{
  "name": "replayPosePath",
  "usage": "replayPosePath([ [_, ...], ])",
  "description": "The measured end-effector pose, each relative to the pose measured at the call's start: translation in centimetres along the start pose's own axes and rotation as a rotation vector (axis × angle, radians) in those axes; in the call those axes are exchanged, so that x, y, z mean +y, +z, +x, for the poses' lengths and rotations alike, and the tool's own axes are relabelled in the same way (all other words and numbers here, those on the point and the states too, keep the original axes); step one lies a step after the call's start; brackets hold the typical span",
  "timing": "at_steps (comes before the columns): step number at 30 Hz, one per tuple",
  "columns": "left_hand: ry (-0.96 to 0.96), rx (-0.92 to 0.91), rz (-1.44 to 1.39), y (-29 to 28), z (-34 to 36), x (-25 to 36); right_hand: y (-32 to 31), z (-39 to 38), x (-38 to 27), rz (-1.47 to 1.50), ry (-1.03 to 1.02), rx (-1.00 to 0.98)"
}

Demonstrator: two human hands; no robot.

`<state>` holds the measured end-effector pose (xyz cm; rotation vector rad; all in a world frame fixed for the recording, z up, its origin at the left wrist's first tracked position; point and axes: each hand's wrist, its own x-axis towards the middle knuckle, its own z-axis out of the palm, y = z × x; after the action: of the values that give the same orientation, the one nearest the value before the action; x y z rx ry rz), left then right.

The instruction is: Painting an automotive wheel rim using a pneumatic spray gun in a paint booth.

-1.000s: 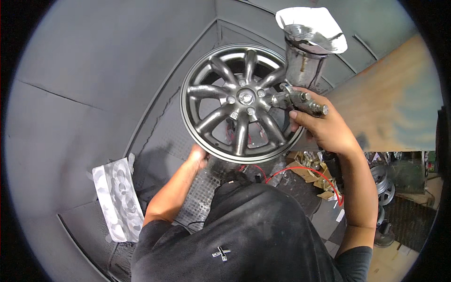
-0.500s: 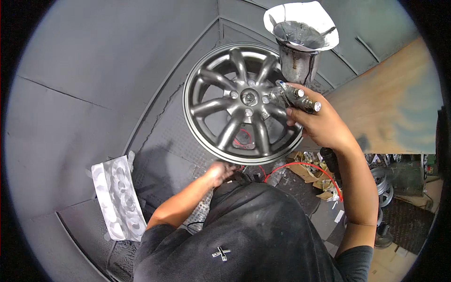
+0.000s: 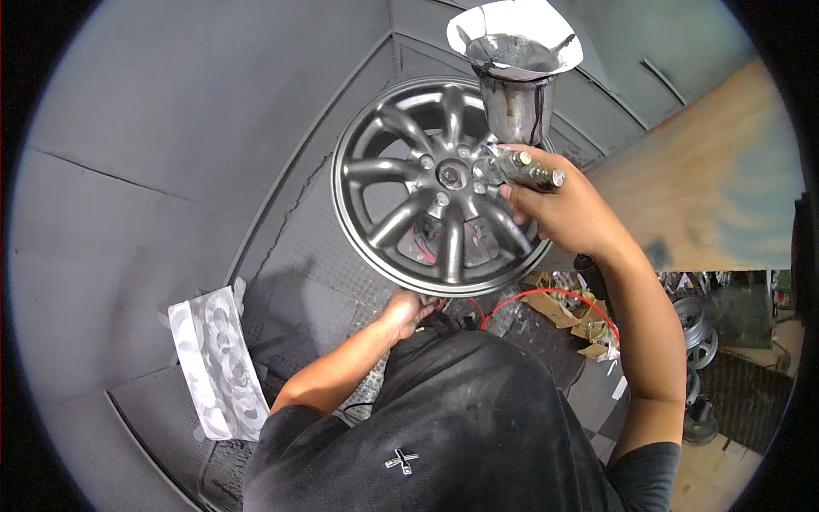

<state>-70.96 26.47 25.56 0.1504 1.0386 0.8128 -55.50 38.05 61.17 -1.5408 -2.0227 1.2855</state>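
Note:
A dark grey, glossy multi-spoke car wheel rim [image 3: 374, 170] lies face up before me, with a round centre hole and several bolt holes. My right hand [image 3: 570, 200] is closed around a metal spray gun [image 3: 539, 174] over the right part of the wheel. On the gun sits a metal paint cup [image 3: 517, 107] with dark drips down its side, and a white paper collar [image 3: 559, 32] stands around its mouth. My left hand [image 3: 408, 314] is at the wheel's near edge, with nothing seen in it. Its fingers look apart, partly hidden under the rim.
A red hose [image 3: 559, 293] curves beside my right forearm. Grey-coated walls [image 3: 171, 111] enclose the left and back. A board with paint marks [image 3: 699, 179] stands at right, other wheels [image 3: 689, 316] below it. At lower left is a white panel with grey circles [image 3: 217, 363].
The wheel has turned, its spokes now at a different angle. My right hand and the spray gun have shifted left. My left hand, blurred before, has moved slightly right against the rim's near edge.

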Motion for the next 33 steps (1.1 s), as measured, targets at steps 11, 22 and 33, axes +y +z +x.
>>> replayPosePath([
  [11,-0.017,0.071,-0.069,-5.7,2.8,-1.6,-0.3,0.6,0.8,-0.020,0.008,0.035],
  [22,0.319,0.234,-0.227,-8.3,2.9,7.0,0.0,0.9,0.7,0.034,0.027,-0.017],
  [33,0.265,0.188,-0.289,-10.2,3.7,5.9,-1.3,-1.4,1.5,0.078,0.006,0.027],
])
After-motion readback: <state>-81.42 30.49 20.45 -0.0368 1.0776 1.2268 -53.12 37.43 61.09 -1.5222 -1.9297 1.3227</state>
